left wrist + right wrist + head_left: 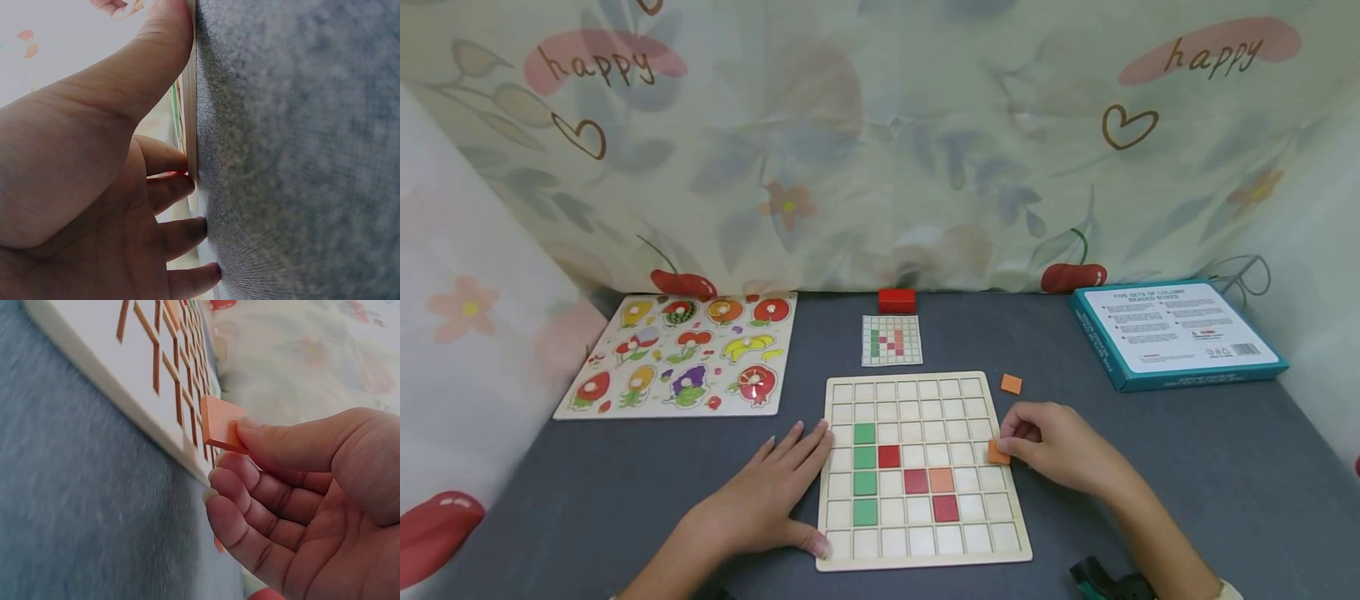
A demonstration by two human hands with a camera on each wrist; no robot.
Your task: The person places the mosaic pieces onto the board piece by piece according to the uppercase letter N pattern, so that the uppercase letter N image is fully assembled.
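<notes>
A wooden grid board (925, 550) lies on the dark table with green, red and orange square tiles in some of its cells. My left hand (767, 496) rests along the board's left edge, fingers straight and spread, with the thumb at the lower left corner. In the left wrist view, the thumb (165, 37) lies against the board's side. My right hand (1060, 446) pinches an orange tile (222, 425) between thumb and fingers over the board's right edge. Another orange tile (1011, 383) lies on the table beyond that hand, beside the board's upper right corner.
A small pattern card (891, 358) lies behind the board, with a red block (897, 301) at its far edge. A fruit puzzle board (715, 362) is at the back left, a teal box (1180, 329) at the back right. A black object (1112, 581) sits by the right forearm.
</notes>
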